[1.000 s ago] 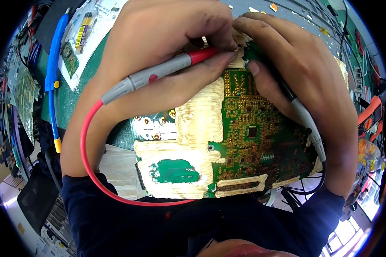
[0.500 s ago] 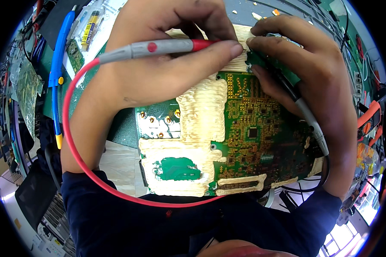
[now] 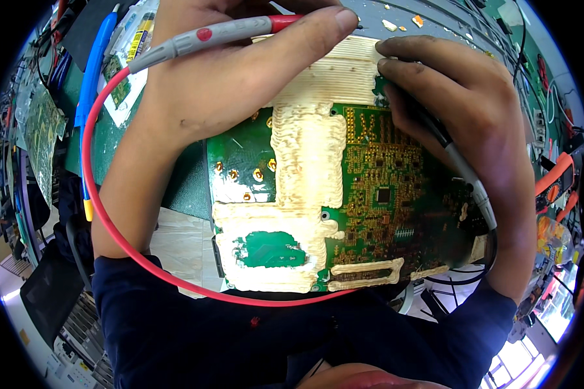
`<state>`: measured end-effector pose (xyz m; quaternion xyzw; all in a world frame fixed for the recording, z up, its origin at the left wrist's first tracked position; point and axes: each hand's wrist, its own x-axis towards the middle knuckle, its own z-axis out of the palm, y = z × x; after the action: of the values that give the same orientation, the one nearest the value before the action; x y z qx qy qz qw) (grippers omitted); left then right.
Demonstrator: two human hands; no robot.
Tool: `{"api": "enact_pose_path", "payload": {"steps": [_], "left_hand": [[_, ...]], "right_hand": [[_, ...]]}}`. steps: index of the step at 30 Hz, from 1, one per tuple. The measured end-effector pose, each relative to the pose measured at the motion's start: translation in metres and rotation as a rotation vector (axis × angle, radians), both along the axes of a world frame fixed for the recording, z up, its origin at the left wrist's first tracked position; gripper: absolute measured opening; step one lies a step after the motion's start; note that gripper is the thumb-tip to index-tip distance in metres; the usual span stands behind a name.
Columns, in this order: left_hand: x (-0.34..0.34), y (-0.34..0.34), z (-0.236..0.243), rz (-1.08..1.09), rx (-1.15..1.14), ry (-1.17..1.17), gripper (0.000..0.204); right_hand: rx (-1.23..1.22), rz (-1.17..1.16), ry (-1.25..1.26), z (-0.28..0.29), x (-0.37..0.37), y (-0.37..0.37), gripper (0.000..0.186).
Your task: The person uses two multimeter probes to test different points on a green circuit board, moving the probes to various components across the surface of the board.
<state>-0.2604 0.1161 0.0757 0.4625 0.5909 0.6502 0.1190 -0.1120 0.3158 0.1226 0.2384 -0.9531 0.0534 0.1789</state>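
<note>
— What does each hand have?

— The left hand [image 3: 240,84] is closed around a grey test probe with a red tip [image 3: 227,34], thumb laid along its top, and the point reaches toward the far edge of the circuit board [image 3: 383,194]. A red lead [image 3: 110,227] loops from the probe's back end down past the left wrist and under the near edge of the board. The right hand [image 3: 461,123] is curled around a second probe, dark at the front with a grey tail [image 3: 464,175], pressing it down near the board's far right corner.

— And the board itself?

— It lies flat between the two forearms, green, with thick cream-coloured ribbed paste [image 3: 308,168] spread in bands across its middle and near side, and small parts and a black chip [image 3: 383,194] on the right half.

— How would it handle?

— I judge it stiff, light and fragile: the tiny parts could chip off and the paste looks soft enough to smear. Bare edges are the place to hold it. The probes look slim and light, best pinched like pens on their grips, clear of the metal tips.

— Around it?

— A blue pen-like tool [image 3: 94,78] and another green board [image 3: 42,139] at the left, orange tools [image 3: 555,188] at the right.
</note>
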Motion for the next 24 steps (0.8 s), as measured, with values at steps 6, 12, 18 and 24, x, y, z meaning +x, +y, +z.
{"api": "enact_pose_path", "payload": {"steps": [6,12,18,24], "left_hand": [[0.009,0.001,0.014,0.051,-0.064,0.097,0.007],[0.007,-0.001,0.014,0.05,-0.092,0.091,0.006],[-0.002,0.001,0.001,-0.004,-0.025,0.05,0.007],[0.005,0.0,0.009,0.029,-0.074,0.091,0.007]], "right_hand": [[0.061,0.02,0.026,0.0,0.0,0.001,0.028],[-0.006,0.051,0.009,-0.003,-0.005,0.004,0.026],[-0.085,0.05,-0.05,-0.004,-0.007,0.009,0.018],[-0.241,0.078,-0.189,0.004,-0.012,0.019,0.012]]}}
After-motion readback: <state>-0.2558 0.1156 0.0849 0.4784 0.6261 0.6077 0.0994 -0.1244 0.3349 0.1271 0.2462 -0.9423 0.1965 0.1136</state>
